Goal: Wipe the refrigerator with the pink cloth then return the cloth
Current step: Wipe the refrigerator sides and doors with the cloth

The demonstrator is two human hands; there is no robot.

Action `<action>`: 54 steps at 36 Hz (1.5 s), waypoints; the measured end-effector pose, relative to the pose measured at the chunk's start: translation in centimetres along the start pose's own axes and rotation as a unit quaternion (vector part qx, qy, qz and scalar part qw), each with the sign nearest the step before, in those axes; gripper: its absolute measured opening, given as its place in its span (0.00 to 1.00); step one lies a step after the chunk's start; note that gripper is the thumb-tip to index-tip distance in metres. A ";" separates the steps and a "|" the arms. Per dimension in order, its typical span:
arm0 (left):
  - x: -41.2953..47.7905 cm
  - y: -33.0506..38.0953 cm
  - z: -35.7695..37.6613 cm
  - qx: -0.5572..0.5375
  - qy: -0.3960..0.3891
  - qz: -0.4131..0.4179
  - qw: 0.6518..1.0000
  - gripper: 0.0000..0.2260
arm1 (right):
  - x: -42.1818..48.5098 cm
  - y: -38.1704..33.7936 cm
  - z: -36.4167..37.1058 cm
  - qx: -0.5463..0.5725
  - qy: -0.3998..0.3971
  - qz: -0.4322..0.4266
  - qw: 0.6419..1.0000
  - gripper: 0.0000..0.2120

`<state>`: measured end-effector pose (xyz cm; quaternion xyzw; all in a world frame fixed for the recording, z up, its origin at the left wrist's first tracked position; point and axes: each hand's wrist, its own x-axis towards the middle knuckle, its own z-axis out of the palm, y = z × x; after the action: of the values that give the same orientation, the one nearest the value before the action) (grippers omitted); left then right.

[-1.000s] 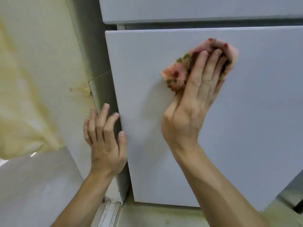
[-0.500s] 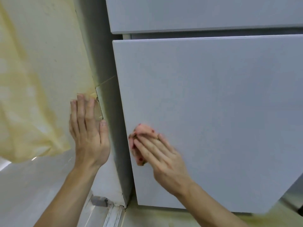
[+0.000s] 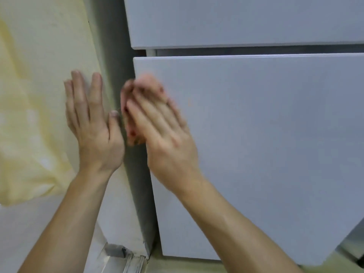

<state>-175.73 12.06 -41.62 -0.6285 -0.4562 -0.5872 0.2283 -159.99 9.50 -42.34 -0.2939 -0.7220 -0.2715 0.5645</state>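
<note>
The grey refrigerator fills the right of the view, with a lower door and an upper door separated by a dark gap. My right hand, blurred by motion, presses the pink flowered cloth with straight fingers against the lower door's left edge. Only the cloth's left and top rims show past the fingers. My left hand lies flat, fingers straight, on the cream wall just left of the refrigerator's side panel.
A yellowish stain or hanging sheet covers the wall at the left. A metal door track runs along the floor below the refrigerator's front corner. Pale floor shows under the lower door.
My right hand swept the cloth from the lower door's upper middle down to its left edge, then up along that edge. My left hand rose and moved onto the wall.
</note>
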 end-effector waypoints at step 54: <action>-8.4 17.0 7.9 -0.026 -0.038 0.084 0.995 0.29 | -12.9 16.8 -22.0 -0.105 0.098 0.301 0.943 0.40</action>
<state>-156.36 7.84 -47.00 -0.6923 -0.3948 -0.5534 0.2421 -130.82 3.46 -49.14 -0.5271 -0.5086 -0.1900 0.6537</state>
